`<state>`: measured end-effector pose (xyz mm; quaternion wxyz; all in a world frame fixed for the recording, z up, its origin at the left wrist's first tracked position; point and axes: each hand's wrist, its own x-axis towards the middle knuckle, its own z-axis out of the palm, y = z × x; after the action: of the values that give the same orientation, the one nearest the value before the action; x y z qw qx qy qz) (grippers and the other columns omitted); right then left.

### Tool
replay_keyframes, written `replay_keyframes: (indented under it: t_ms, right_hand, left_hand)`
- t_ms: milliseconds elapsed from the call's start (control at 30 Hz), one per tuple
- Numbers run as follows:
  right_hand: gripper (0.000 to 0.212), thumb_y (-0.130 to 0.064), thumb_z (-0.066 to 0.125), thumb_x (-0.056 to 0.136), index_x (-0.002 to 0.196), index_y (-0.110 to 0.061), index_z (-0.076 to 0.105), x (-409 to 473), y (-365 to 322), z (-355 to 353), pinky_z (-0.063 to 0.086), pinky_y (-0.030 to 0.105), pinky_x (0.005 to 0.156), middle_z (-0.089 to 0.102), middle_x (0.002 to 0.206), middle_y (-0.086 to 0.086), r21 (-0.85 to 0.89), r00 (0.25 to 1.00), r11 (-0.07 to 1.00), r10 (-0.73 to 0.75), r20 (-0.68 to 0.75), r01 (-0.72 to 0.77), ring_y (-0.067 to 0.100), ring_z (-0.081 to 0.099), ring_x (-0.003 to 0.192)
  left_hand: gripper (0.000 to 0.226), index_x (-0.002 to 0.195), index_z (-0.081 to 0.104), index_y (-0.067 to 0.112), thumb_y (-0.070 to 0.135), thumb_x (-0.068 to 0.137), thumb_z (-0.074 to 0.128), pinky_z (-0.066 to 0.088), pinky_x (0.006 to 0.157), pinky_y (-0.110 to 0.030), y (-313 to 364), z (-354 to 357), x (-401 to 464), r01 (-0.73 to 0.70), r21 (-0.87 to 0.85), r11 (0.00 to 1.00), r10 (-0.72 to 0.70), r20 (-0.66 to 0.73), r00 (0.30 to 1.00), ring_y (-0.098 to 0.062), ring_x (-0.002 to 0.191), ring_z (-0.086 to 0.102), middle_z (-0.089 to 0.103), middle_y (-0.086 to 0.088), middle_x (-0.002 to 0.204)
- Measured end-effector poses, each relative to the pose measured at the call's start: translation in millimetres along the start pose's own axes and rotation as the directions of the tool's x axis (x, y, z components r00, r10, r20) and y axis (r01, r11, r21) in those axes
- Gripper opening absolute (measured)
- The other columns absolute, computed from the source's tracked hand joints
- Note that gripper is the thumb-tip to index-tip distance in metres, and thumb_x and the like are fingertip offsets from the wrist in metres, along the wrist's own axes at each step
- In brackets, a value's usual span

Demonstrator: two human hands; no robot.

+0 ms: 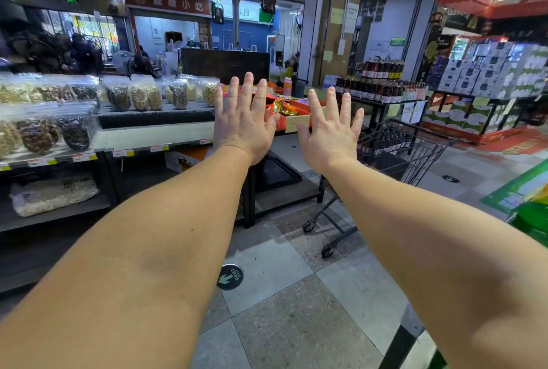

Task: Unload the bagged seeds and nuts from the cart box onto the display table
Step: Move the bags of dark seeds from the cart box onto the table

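Both my arms stretch straight out in front of me. My left hand (243, 119) and my right hand (330, 128) are held up side by side, backs toward me, fingers spread, holding nothing. Clear bags of seeds and nuts (142, 95) stand in rows on the display table (157, 138) at the left. More bags (44, 131) stand on its nearer part. A wire shopping cart (400, 155) stands behind my right hand; no box shows in it from here.
A large bag of grain (53, 195) lies on the shelf under the table. Red trays of sweets (293, 113) sit behind my hands. Bottle racks (382, 87) and stacked cartons (489, 75) stand at the right. A tiled floor (281, 294) lies below.
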<state>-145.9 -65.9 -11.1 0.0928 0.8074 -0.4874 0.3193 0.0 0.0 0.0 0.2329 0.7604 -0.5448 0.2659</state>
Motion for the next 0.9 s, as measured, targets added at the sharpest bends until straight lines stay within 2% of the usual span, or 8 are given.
replay_keyframes:
  t_ms: [167, 333, 400, 500, 633, 900]
  right_hand:
    - [0.063, -0.056, 0.032, 0.098, 0.154, -0.04, 0.006, -7.9, -2.3, 36.0, -0.005, 0.058, 0.117, -0.003, 0.164, 0.004, -0.016, 0.964, 0.996, 0.085, 0.252, -0.084, 0.032, -0.011, 0.149]
    - [0.063, -0.053, 0.042, 0.097, 0.152, -0.037, 0.016, -18.3, 1.4, 82.6, 0.008, 0.061, 0.116, 0.011, 0.162, 0.007, -0.028, 0.895, 0.991, 0.13, 0.426, -0.13, 0.033, 0.003, 0.149]
    - [0.063, -0.053, 0.044, 0.095, 0.151, -0.036, 0.019, -20.8, 8.6, 101.7, 0.012, 0.061, 0.115, 0.016, 0.16, 0.007, -0.041, 0.877, 0.988, 0.15, 0.457, -0.148, 0.033, 0.009, 0.147]
    - [0.064, -0.051, 0.047, 0.094, 0.15, -0.033, 0.022, -16.5, 31.0, 135.3, 0.017, 0.059, 0.114, 0.022, 0.158, 0.009, -0.066, 0.856, 0.98, 0.194, 0.479, -0.185, 0.034, 0.015, 0.145]
    - [0.067, -0.05, 0.049, 0.093, 0.151, -0.032, 0.02, 1.2, 71.8, 187.3, 0.016, 0.059, 0.115, 0.021, 0.159, 0.01, -0.1, 0.811, 0.963, 0.265, 0.522, -0.25, 0.033, 0.015, 0.145]
    - [0.069, -0.051, 0.053, 0.092, 0.15, -0.031, 0.022, 100.1, 176.5, 265.8, 0.016, 0.058, 0.115, 0.023, 0.157, 0.01, -0.122, 0.767, 0.925, 0.367, 0.526, -0.359, 0.034, 0.016, 0.145]
  left_hand:
    - [0.074, 0.159, 0.006, 0.025, 0.056, 0.099, 0.037, -0.007, 0.122, -0.049, -24.5, 23.0, -12.6, 0.026, 0.003, 1.0, -0.026, 0.148, 0.989, -0.03, 0.154, -0.007, -0.002, -0.006, 0.168]
    - [0.08, 0.157, 0.019, 0.029, 0.064, 0.092, 0.049, 0.005, 0.123, -0.053, -49.7, 68.8, -20.6, 0.011, 0.027, 1.0, -0.022, 0.423, 0.906, -0.033, 0.153, 0.004, 0.009, -0.006, 0.167]
    - [0.081, 0.156, 0.019, 0.03, 0.065, 0.09, 0.05, 0.007, 0.122, -0.055, -50.3, 92.3, -18.6, -0.005, 0.027, 1.0, -0.009, 0.502, 0.865, -0.033, 0.153, 0.005, 0.009, -0.006, 0.167]
    - [0.079, 0.155, 0.023, 0.029, 0.064, 0.09, 0.051, 0.01, 0.121, -0.056, -41.5, 133.2, -8.6, -0.064, 0.006, 0.998, 0.051, 0.542, 0.839, -0.033, 0.152, 0.009, 0.012, -0.007, 0.166]
    - [0.078, 0.155, 0.023, 0.028, 0.06, 0.09, 0.054, 0.011, 0.121, -0.056, -21.6, 197.0, 14.4, -0.087, -0.049, 0.995, 0.099, 0.6, 0.793, -0.032, 0.152, 0.009, 0.014, -0.008, 0.165]
    - [0.078, 0.157, 0.017, 0.027, 0.058, 0.094, 0.052, 0.008, 0.122, -0.054, 34.5, 321.5, 121.1, -0.135, -0.086, 0.987, 0.158, 0.655, 0.739, -0.033, 0.152, 0.007, 0.011, -0.007, 0.166]
